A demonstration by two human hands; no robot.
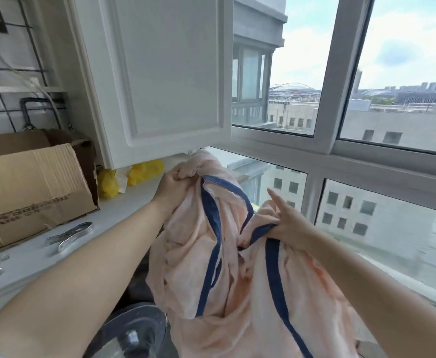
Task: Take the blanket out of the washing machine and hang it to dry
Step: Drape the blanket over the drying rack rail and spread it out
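Hanging down from both hands, the blanket (pixel 227 267) is pink with a dark blue edge, and it is all bunched and twisted. It is up in the air in front of the window (pixel 366 140), and its bottom part is dropping past the round washing machine door (pixel 134 329) low in the picture. So it looks like the blanket is already out of the machine but is not hung up yet.

The left hand (pixel 171 188) is gripping a bunch of cloth at the top, with its fingers curled tight around it. The right hand (pixel 290 223) is pinching the blue edge lower down and to the right, with one finger sticking out straight. The left hand is sitting higher and farther away, and the right hand is sitting lower and nearer. The long part of the blanket is running down from the two hands, so the hands probably need to pull apart to open it up.

Both arms are reaching forward and are bare.

On the white table (pixel 64 254) to the left, a cardboard box (pixel 31 192), some metal clips (pixel 69 236) and yellow bags (pixel 139 174) are lying. A white cupboard door (pixel 165 81) is hanging open above.
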